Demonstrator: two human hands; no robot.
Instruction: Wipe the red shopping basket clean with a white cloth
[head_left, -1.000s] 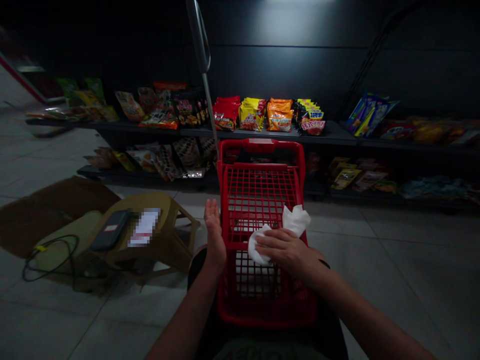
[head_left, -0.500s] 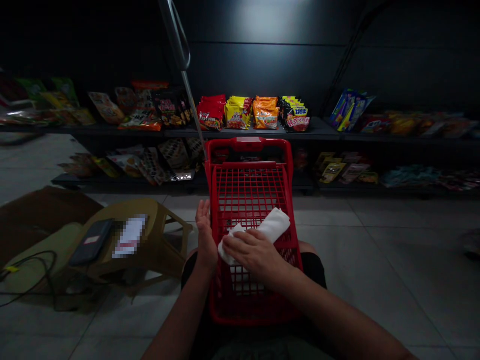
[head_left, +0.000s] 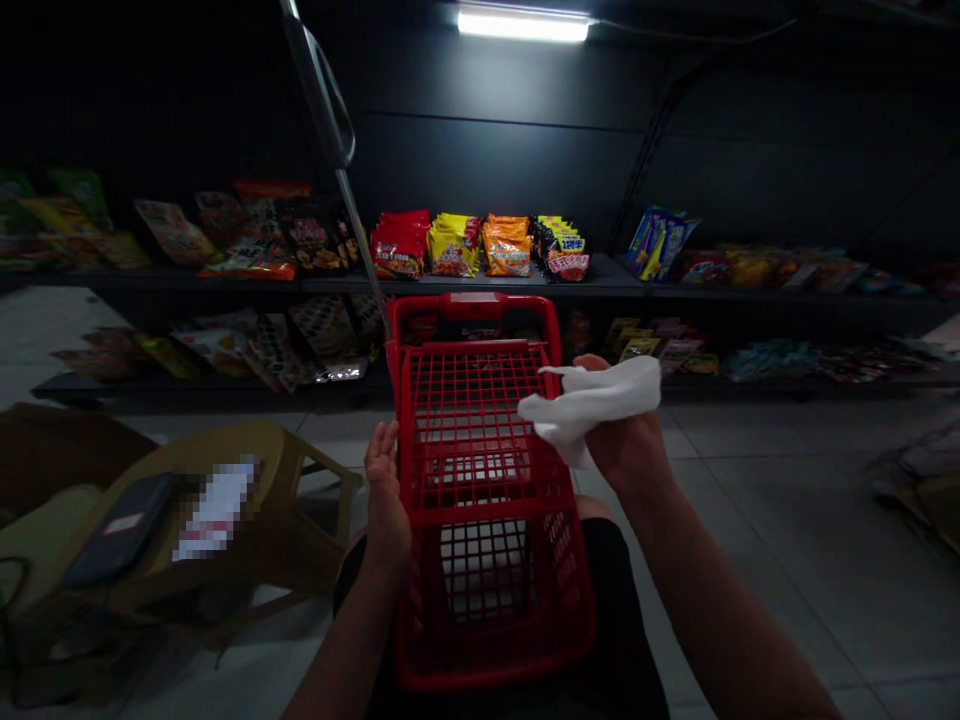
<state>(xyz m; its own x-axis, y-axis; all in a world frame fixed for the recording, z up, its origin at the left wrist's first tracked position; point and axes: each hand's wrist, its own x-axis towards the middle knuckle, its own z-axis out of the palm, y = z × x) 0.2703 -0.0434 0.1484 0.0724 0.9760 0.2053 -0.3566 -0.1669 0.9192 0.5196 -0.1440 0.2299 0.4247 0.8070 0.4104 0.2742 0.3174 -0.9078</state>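
Note:
A red plastic shopping basket (head_left: 480,590) stands upright on my lap, with a long metal pull handle (head_left: 322,100) rising from its far left corner. My right hand (head_left: 626,430) is shut on a crumpled white cloth or wipe (head_left: 592,400) and is held up off the basket, to the right of its rim. My left hand (head_left: 384,490) stands open, fingers up, right beside the basket's left wall. Its palm faces the wall, and I cannot tell whether it touches.
Dark shelves (head_left: 480,285) of snack packets run across the back. To the left, an olive plastic stool (head_left: 292,480) holds a dark case (head_left: 120,530) and a blurred white paper (head_left: 214,510). Tiled floor surrounds me.
My right hand has lifted the white cloth off the basket's mesh and moved up and to the right. The view has also turned and tilted slightly.

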